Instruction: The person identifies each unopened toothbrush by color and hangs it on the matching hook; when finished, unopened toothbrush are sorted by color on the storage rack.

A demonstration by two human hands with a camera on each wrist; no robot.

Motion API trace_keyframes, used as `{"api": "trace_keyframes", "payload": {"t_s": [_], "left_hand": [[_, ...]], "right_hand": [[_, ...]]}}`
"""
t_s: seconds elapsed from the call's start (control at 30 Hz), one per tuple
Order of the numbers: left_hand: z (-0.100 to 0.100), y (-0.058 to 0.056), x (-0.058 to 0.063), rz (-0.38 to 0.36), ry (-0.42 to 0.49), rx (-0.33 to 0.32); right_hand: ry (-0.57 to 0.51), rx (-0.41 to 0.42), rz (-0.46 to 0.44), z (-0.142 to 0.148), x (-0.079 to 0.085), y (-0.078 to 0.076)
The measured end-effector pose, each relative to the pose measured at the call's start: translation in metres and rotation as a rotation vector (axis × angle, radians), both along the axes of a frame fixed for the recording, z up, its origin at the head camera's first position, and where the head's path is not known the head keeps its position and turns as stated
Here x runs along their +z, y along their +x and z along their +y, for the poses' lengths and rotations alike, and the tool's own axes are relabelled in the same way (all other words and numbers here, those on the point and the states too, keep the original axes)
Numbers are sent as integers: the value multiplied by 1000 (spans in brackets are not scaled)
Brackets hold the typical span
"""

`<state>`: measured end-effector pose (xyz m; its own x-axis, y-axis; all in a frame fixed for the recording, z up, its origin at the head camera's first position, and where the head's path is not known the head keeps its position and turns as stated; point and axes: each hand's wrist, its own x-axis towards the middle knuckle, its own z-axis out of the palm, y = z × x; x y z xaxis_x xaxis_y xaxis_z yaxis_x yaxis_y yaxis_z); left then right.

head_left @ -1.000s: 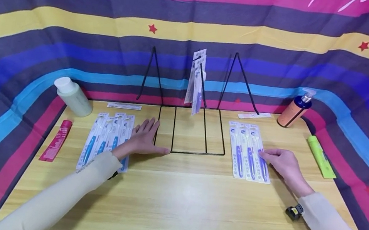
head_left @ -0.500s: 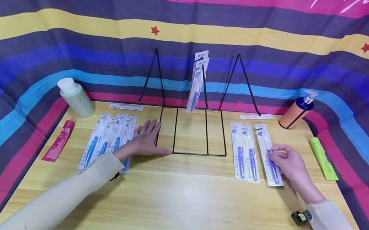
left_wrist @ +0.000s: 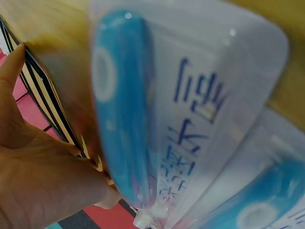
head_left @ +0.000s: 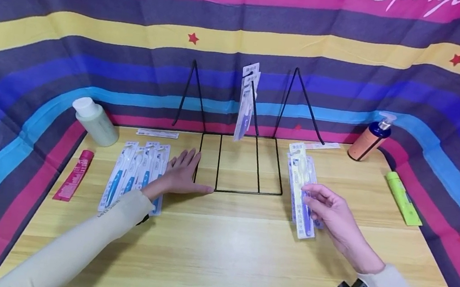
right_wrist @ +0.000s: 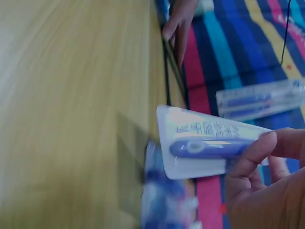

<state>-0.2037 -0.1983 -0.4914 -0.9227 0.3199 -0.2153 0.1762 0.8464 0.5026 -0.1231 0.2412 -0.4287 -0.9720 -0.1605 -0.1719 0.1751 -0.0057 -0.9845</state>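
Observation:
My right hand pinches a purple toothbrush in a clear-and-white blister pack between thumb and fingers. Held at a tilt, the pack overlaps the other purple toothbrush packs on the table; the right wrist view shows it raised, with its shadow on the wood. A black wire rack stands at the centre back, with several purple packs hanging from its middle hook. My left hand rests with spread fingers at the rack base's left side. Beneath that wrist lie several blue toothbrush packs.
A pale bottle and a red tube are at the left. An orange pump bottle and a green tube lie at the right. Flat packs lie along the striped cloth behind the table.
My right hand slid one purple pack rightward from its row, then lifted it and brought it left over the others. My left hand stays at the rack.

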Motion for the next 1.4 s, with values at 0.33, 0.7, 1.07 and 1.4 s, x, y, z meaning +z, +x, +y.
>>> {"api": "trace_keyframes", "payload": {"t_s": [0.33, 0.7, 1.07, 1.4], "left_hand": [[4, 8, 15, -18, -4, -11], [6, 10, 21, -14, -3, -13], [5, 7, 17, -12, -34, -14], [-1, -1, 1, -9, -16, -7]], "right_hand": [[-38, -14, 312, -55, 24, -5], [-26, 89, 482, -90, 41, -13], [-91, 291, 399, -97, 41, -25], [-297, 232, 275, -122, 45, -79]]}}
